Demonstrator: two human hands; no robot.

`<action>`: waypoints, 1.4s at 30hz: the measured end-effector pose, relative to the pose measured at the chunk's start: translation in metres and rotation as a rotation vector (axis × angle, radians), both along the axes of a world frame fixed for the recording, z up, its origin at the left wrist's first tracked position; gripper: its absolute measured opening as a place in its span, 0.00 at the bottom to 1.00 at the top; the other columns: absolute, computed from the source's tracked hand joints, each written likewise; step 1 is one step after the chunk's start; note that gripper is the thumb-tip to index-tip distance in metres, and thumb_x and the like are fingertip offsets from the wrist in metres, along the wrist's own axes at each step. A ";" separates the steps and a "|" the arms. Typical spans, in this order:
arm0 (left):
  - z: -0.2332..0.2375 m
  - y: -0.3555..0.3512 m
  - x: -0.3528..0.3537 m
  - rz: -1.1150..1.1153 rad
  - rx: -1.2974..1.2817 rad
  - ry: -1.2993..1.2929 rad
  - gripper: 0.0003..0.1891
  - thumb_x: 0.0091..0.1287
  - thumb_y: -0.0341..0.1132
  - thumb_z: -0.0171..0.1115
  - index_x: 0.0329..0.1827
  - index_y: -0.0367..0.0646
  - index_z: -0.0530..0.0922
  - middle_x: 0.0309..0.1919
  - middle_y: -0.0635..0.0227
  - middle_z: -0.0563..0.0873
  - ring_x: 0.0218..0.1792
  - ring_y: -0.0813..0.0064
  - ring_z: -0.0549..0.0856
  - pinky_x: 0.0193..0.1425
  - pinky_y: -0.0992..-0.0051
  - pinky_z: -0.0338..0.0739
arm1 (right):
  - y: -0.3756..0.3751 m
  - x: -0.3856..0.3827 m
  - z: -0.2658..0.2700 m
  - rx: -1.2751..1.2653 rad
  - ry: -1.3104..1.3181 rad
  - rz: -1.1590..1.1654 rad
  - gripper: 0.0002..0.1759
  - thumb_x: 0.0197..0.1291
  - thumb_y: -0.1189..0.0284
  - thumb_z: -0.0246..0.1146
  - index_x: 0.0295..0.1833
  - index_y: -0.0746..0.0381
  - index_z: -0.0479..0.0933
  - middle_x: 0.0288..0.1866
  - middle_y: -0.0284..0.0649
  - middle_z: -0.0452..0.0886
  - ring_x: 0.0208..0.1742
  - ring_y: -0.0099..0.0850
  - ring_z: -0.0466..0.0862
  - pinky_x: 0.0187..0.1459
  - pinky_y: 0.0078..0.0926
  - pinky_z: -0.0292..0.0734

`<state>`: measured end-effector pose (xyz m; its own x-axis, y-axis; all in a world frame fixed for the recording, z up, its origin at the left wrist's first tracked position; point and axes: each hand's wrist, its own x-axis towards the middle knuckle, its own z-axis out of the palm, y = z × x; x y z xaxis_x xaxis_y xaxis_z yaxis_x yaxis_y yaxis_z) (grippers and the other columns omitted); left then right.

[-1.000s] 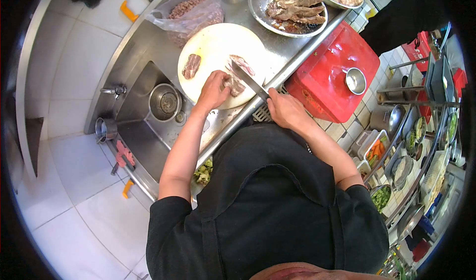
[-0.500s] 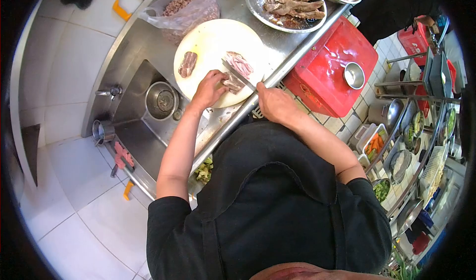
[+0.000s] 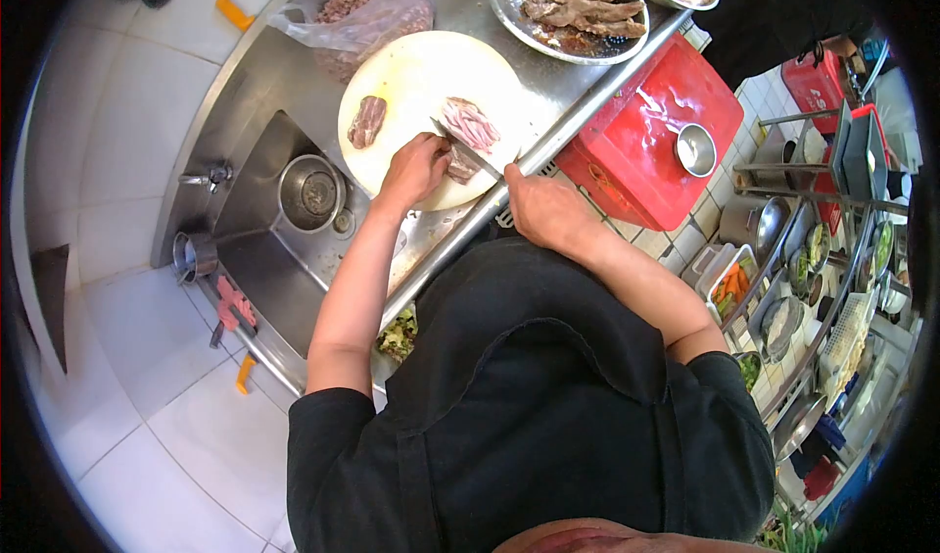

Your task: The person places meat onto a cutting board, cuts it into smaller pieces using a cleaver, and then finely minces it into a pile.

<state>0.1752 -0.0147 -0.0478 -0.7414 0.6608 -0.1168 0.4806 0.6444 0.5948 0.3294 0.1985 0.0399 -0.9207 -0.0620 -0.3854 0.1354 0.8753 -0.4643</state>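
A person's two bare hands work over a round, pale cutting board (image 3: 416, 78) on a metal counter (image 3: 455, 2). The left hand (image 3: 416, 171) is narrow, its fingers curled onto a brown chunk of meat (image 3: 462, 167), holding it at the near part of the board. The right hand (image 3: 548, 210) is closed around the handle of a knife (image 3: 480, 156), whose blade slants across the board between that chunk and a small heap of pinkish sliced meat (image 3: 471, 125); whether the blade touches either is too small to tell. A separate piece of meat (image 3: 367, 122) lies toward the board's left side. Beyond the board are a clear bag (image 3: 397, 29) of chopped pieces and, to the right, a metal bowl (image 3: 507, 12) of brown meat strips (image 3: 583, 6). A sink (image 3: 259, 269) lies left of the board
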 end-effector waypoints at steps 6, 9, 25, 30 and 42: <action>-0.005 0.003 0.003 0.046 0.044 -0.026 0.13 0.73 0.31 0.68 0.57 0.35 0.88 0.54 0.51 0.90 0.55 0.49 0.90 0.63 0.58 0.83 | -0.001 -0.004 0.000 -0.010 -0.029 0.028 0.13 0.71 0.78 0.53 0.58 0.72 0.71 0.41 0.64 0.89 0.47 0.60 0.91 0.51 0.58 0.85; -0.006 0.003 0.004 0.080 0.041 -0.056 0.12 0.73 0.30 0.69 0.56 0.35 0.88 0.53 0.51 0.90 0.54 0.50 0.90 0.62 0.59 0.84 | 0.002 -0.010 -0.002 -0.018 -0.055 0.046 0.12 0.71 0.79 0.53 0.57 0.72 0.71 0.42 0.64 0.89 0.47 0.60 0.91 0.50 0.58 0.85; -0.017 -0.006 0.016 0.145 0.177 0.063 0.11 0.71 0.31 0.72 0.53 0.35 0.87 0.49 0.53 0.89 0.53 0.50 0.89 0.59 0.59 0.84 | -0.005 -0.023 -0.017 -0.016 0.036 0.038 0.14 0.71 0.78 0.54 0.59 0.70 0.70 0.40 0.62 0.90 0.47 0.61 0.91 0.49 0.59 0.85; -0.019 -0.005 0.014 0.149 0.132 0.037 0.11 0.71 0.32 0.71 0.53 0.36 0.87 0.51 0.52 0.89 0.54 0.49 0.89 0.60 0.58 0.83 | -0.006 -0.004 -0.006 -0.028 -0.033 0.052 0.12 0.71 0.78 0.54 0.57 0.70 0.71 0.40 0.62 0.90 0.46 0.60 0.91 0.49 0.58 0.85; -0.031 -0.009 0.018 0.174 0.160 0.057 0.11 0.70 0.32 0.73 0.51 0.35 0.87 0.49 0.53 0.90 0.52 0.52 0.90 0.59 0.61 0.85 | -0.017 -0.022 -0.045 0.005 -0.010 0.034 0.12 0.73 0.78 0.52 0.58 0.70 0.71 0.41 0.61 0.90 0.45 0.59 0.92 0.48 0.58 0.86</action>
<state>0.1928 -0.0234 -0.0793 -0.8481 0.5293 0.0243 0.4061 0.6198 0.6715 0.3075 0.1818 -0.0052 -0.9142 -0.0918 -0.3947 0.1096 0.8816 -0.4590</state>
